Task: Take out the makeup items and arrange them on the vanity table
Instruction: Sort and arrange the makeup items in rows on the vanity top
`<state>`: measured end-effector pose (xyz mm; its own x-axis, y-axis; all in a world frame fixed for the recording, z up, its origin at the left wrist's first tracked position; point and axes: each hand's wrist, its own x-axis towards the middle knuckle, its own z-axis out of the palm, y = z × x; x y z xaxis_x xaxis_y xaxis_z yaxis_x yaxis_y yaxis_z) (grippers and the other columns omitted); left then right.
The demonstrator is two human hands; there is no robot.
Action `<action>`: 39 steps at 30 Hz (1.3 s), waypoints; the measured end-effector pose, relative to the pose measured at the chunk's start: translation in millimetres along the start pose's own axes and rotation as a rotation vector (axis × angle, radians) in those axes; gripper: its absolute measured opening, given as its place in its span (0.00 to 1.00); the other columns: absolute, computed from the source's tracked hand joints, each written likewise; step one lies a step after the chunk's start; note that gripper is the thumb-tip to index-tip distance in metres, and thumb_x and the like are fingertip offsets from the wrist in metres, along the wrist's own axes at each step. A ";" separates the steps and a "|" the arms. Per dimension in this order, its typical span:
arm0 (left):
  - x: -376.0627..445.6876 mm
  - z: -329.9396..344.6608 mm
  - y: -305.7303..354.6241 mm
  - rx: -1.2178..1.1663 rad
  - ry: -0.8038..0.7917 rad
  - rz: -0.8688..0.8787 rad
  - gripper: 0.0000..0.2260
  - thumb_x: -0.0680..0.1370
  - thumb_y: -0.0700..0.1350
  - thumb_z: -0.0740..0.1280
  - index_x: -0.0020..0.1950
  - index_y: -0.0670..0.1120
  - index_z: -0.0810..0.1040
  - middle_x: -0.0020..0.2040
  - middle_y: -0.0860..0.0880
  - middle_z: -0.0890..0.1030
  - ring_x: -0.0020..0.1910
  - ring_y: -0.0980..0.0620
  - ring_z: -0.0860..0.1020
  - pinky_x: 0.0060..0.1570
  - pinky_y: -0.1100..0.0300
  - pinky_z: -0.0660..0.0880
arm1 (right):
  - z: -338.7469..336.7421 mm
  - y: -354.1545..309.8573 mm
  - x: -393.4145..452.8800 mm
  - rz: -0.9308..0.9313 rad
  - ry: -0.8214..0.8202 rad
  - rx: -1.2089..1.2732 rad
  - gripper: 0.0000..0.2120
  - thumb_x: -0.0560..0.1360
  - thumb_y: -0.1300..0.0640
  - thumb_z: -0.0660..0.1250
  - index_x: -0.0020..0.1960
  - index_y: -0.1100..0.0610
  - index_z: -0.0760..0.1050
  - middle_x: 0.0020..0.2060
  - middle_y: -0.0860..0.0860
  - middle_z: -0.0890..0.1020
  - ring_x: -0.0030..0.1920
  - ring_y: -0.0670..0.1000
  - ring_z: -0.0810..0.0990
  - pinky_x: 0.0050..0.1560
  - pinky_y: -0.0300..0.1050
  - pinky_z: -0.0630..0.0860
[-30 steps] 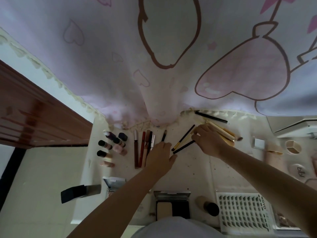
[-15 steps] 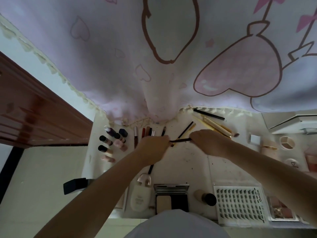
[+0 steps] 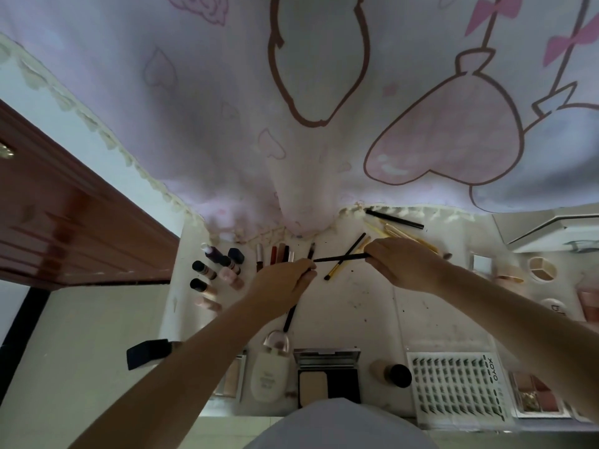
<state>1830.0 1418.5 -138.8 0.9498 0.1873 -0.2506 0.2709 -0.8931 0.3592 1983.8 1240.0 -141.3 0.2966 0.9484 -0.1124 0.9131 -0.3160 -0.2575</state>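
Both hands pinch the thin black pencil (image 3: 340, 257): left hand (image 3: 285, 283) one end, right hand (image 3: 406, 264) the other, seemingly lining it up with the worktop (image 3: 372, 303) row.

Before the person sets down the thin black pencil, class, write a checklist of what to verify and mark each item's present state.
1. Both hands on thin black pencil: left hand, right hand pinch its ends: ok.
2. Pencil lifted off table: cannot tell.
3. Pencil clear of gold-handled brush: crosses it in view: not ok.
4. Bare tabletop beside pencil row: ok.
5. Left hand holds only the pencil: another dark stick under it: cannot tell.
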 end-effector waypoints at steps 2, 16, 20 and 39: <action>-2.0 2.0 0.9 -0.049 0.006 -0.009 0.15 0.82 0.50 0.52 0.62 0.46 0.72 0.45 0.47 0.79 0.44 0.49 0.79 0.38 0.63 0.68 | 1.0 -0.7 0.0 -0.016 0.003 0.009 0.15 0.80 0.53 0.51 0.58 0.58 0.72 0.48 0.53 0.79 0.47 0.52 0.78 0.46 0.43 0.72; 13.9 9.2 -14.6 -0.180 -0.022 0.039 0.13 0.81 0.47 0.55 0.62 0.49 0.73 0.33 0.57 0.71 0.29 0.62 0.69 0.30 0.70 0.64 | 21.6 -9.6 -1.9 0.127 -0.136 0.164 0.14 0.80 0.55 0.51 0.57 0.59 0.71 0.49 0.53 0.78 0.48 0.53 0.77 0.45 0.40 0.68; 22.2 6.6 -16.6 -0.192 -0.072 0.129 0.12 0.81 0.46 0.56 0.59 0.47 0.75 0.34 0.56 0.73 0.30 0.62 0.69 0.31 0.71 0.66 | 19.8 -9.1 -4.5 0.169 -0.172 0.165 0.14 0.81 0.54 0.51 0.58 0.58 0.71 0.49 0.53 0.78 0.48 0.53 0.77 0.47 0.42 0.69; 97.5 1.7 -29.4 0.115 -0.338 0.411 0.11 0.80 0.43 0.58 0.54 0.41 0.78 0.48 0.43 0.79 0.47 0.49 0.74 0.42 0.61 0.63 | 34.4 -17.5 3.4 0.463 -0.196 0.370 0.13 0.81 0.55 0.51 0.53 0.61 0.71 0.45 0.58 0.78 0.43 0.56 0.75 0.43 0.45 0.67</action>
<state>1914.4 1462.4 -175.4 0.8653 -0.3120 -0.3924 -0.1490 -0.9074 0.3930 1959.2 1247.9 -170.2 0.5495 0.6998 -0.4565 0.5343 -0.7144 -0.4519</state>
